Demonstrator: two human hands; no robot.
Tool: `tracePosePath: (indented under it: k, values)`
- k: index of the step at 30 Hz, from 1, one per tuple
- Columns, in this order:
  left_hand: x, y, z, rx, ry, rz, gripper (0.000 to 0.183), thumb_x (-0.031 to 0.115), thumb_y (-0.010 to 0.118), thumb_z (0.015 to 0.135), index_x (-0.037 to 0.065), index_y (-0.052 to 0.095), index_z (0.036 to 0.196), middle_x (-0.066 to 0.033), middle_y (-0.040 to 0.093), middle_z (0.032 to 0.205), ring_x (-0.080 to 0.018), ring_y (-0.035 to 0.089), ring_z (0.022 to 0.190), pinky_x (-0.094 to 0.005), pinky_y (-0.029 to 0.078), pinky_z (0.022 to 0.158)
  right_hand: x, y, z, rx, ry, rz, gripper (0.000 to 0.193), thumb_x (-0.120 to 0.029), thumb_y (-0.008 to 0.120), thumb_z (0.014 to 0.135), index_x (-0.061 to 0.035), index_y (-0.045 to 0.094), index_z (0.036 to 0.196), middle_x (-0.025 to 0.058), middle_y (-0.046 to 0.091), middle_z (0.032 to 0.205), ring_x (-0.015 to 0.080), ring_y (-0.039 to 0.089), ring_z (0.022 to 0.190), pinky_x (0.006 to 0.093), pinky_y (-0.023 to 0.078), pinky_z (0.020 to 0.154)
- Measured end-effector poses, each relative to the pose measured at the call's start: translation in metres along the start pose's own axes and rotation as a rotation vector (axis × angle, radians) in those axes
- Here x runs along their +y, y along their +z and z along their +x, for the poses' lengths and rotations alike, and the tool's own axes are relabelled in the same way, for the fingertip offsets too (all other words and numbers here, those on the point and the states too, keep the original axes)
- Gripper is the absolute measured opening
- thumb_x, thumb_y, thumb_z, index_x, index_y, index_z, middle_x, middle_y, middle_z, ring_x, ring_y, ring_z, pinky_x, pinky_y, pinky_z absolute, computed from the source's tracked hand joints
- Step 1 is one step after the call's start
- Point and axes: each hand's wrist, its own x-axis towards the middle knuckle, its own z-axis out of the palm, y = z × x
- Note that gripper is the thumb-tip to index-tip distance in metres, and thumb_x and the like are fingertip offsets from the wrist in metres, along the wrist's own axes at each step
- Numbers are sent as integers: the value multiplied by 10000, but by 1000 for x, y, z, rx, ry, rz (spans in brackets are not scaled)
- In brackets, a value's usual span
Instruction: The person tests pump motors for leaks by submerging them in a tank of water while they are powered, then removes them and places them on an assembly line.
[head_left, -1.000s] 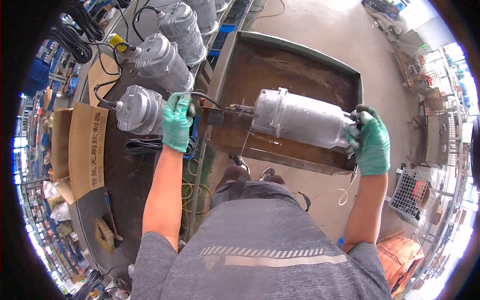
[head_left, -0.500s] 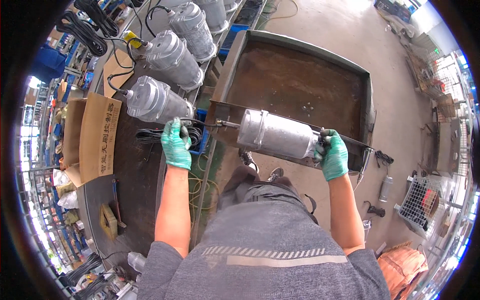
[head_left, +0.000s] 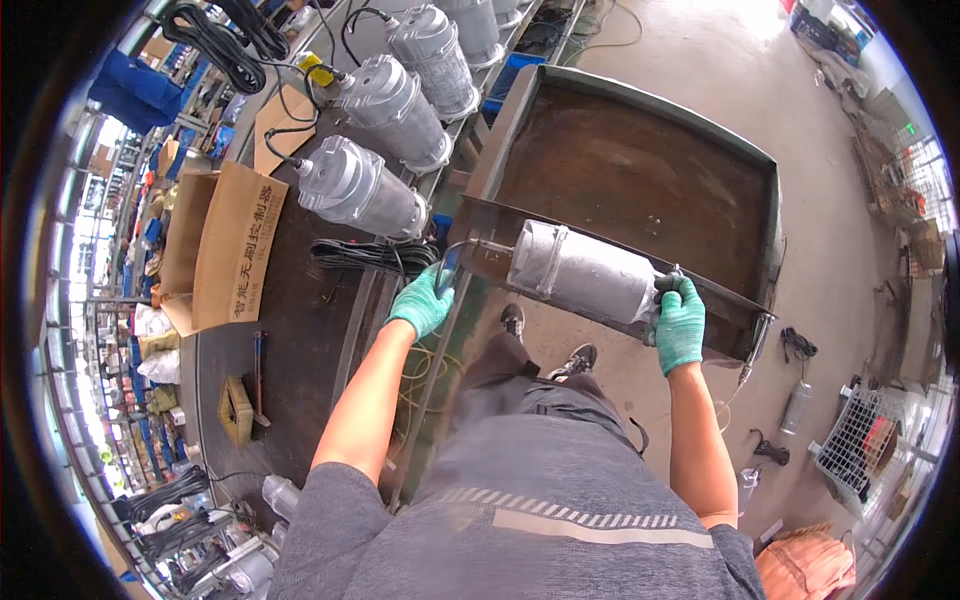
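A grey metal cylinder (head_left: 580, 270), which looks like a submersible pump, lies tilted across the near edge of a rusty metal tank (head_left: 630, 170). My green-gloved right hand (head_left: 681, 325) is closed around the fitting at its right end. From its left end a thin stem leads to a black cable (head_left: 447, 258). My left hand (head_left: 424, 302), also in a green glove, has its fingers closed on that cable. Beside this hand a coil of black cable (head_left: 365, 254) lies on the bench.
Several similar grey cylinders (head_left: 362, 190) with cables stand along the bench (head_left: 300, 375) at the left. An open cardboard box (head_left: 235, 245), a yellowish block (head_left: 235, 412) and a thin rod (head_left: 259, 370) are there too. On the floor at right are a wire basket (head_left: 855, 445) and a small cylinder (head_left: 797, 408).
My left hand has moved right and slightly up relative to the bench, closer to the cylinder, and the cable now bends more. My right hand keeps its grip. The whole view has shifted.
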Motion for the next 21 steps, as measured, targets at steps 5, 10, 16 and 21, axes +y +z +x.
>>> tracePosePath:
  k: [5,10,16,21]
  values:
    - [25,-4,7,-122,-17,443,692,383,673,932,136,457,1540,-157,644,1398,-357,686,1145,-469,542,992,5,-1,2,6,-24,-12,234,-16,437,988,-44,669,1001,-11,581,799,75,477,551,244,435,478]
    - [-29,1,0,-111,-77,509,769,468,594,955,122,369,1605,-109,380,1663,-345,634,1269,-452,512,1051,-3,4,-1,34,12,-37,228,-36,439,1012,-49,667,1004,-3,590,788,78,481,516,258,433,434]
    - [-65,-77,-3,-574,-307,573,902,573,688,892,46,415,1571,-242,552,1503,-360,547,1386,-458,456,1132,7,-1,2,70,-6,-21,214,-64,456,1037,-69,667,1006,-2,606,795,78,491,505,250,416,413]
    - [-24,-90,-10,-134,191,132,1046,425,885,742,45,387,1580,-226,419,1605,-363,422,1478,-418,361,1224,-1,2,-2,101,4,-19,221,-54,451,1024,-61,669,993,4,622,802,82,501,518,266,426,422]
